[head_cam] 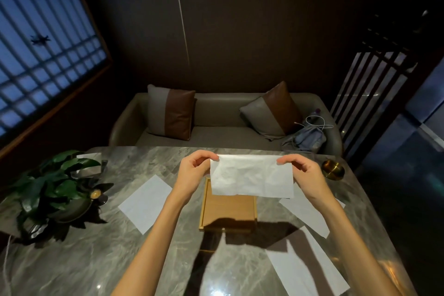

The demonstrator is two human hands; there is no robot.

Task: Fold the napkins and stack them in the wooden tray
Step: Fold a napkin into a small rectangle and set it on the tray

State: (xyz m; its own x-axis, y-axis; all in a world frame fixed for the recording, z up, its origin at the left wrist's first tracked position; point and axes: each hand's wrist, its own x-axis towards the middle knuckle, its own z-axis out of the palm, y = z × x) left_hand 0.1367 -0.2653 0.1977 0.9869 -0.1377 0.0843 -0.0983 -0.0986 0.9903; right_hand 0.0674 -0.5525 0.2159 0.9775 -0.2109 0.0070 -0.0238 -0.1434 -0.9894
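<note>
A white napkin (pixel 251 175) hangs in the air above the far part of the wooden tray (pixel 228 211). My left hand (pixel 194 170) pinches its top left corner and my right hand (pixel 304 173) pinches its top right corner. The tray is square, light wood, and nothing shows on its visible floor; its far edge is hidden behind the held napkin. Another napkin (pixel 145 203) lies flat on the table to the tray's left. Two more lie to the right: one (pixel 305 211) beside the tray, one (pixel 307 269) nearer me.
A grey marble table (pixel 96 259) holds a potted green plant (pixel 55 187) at the left and a small brass dish (pixel 332 168) at the far right. Beyond the table stands a sofa (pixel 216 132) with two cushions and a bag.
</note>
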